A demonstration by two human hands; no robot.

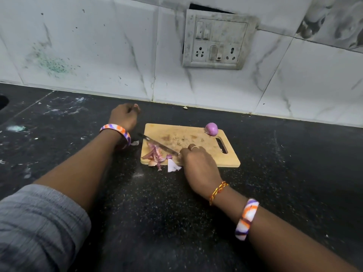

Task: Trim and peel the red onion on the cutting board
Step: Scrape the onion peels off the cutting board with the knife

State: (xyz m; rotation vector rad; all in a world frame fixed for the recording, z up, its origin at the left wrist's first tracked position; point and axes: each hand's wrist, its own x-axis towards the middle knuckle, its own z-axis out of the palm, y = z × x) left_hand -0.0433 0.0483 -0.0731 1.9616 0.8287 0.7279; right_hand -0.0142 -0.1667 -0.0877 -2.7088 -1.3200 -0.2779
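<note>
A peeled purple onion [211,129] sits at the far right corner of the wooden cutting board [198,154]. Onion skins [156,156] lie heaped at the board's near left corner, some spilling onto the counter. My right hand [198,165] is closed around the handle of a knife [157,144] whose blade lies flat across the board's left side, over the skins. My left hand [124,115] rests on the counter left of the board, behind it, fingers curled; whether it holds anything is hidden.
The board lies on a black speckled counter [176,209] with small scraps scattered at left. A tiled wall with a grimy switch and socket plate [217,41] rises right behind it. A small skin piece [135,143] lies beside the board's left edge.
</note>
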